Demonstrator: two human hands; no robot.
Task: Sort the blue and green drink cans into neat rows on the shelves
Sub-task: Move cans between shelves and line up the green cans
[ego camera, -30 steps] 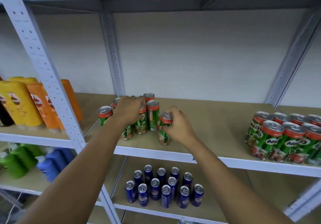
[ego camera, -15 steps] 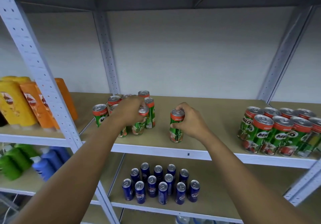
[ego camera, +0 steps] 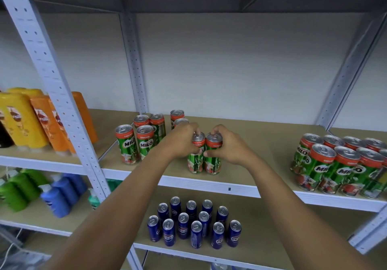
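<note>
White metal shelving [ego camera: 58,93] is fronted by two extended forearms. Two upright Milo cans, touching, are held on the middle shelf [ego camera: 251,144]: the left can [ego camera: 195,161] in the left hand [ego camera: 180,142], the right can [ego camera: 213,161] in the right hand [ego camera: 229,146], fingers curled over both rims. Blue cans [ego camera: 194,223] are grouped on the shelf below.

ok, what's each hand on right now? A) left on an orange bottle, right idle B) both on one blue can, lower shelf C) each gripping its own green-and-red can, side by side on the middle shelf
C: the left hand and right hand each grip a slim green-and-red drink can, standing upright side by side near the front edge of the middle shelf.
</note>
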